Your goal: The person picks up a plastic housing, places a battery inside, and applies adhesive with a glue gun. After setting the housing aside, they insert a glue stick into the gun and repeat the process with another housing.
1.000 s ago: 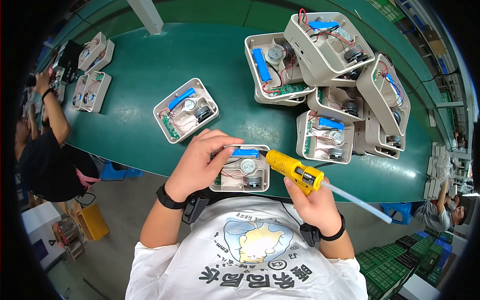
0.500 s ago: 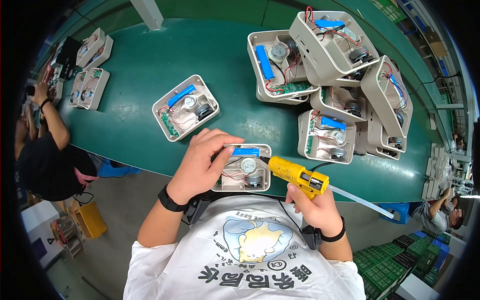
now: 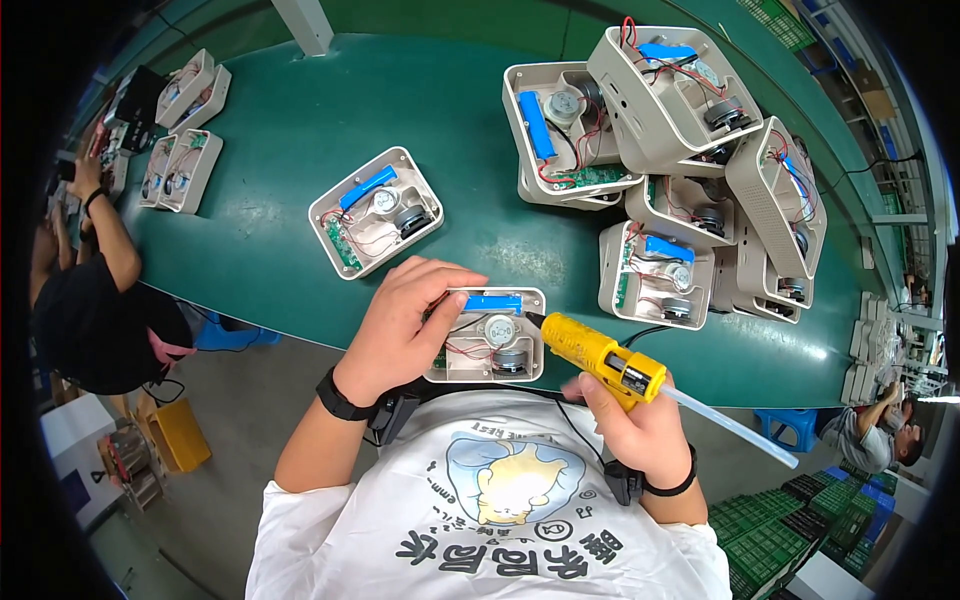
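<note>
A light-grey plastic housing [image 3: 541, 355] lies at the table's near edge, with a blue cylindrical battery [image 3: 497, 303], a round white motor-like part [image 3: 499, 329], a dark round part [image 3: 509, 361] and red wires inside. My left hand [image 3: 395, 325] grips the housing's left side, its thumb reaching over the rim by the battery's left end. In my right hand [image 3: 640, 435] is a yellow glue gun [image 3: 580, 345], gripped by its handle. Its dark nozzle points left at the housing's upper right corner, close to the battery's right end. A translucent glue stick [image 3: 735, 428] sticks out of the gun's back.
Another filled housing [image 3: 428, 232] lies on the green table [image 3: 270, 240], ahead and left. Several more are piled at the right, the nearest housing [image 3: 607, 290] close to the gun. A co-worker [image 3: 100, 310] sits at the far left, near more housings [image 3: 206, 178]. Crates [image 3: 790, 520] stand lower right.
The glue gun has shifted slightly right and toward me, its nozzle drawing back a little from the battery's end. My right thumb is slightly blurred. My left hand keeps its hold on the housing.
</note>
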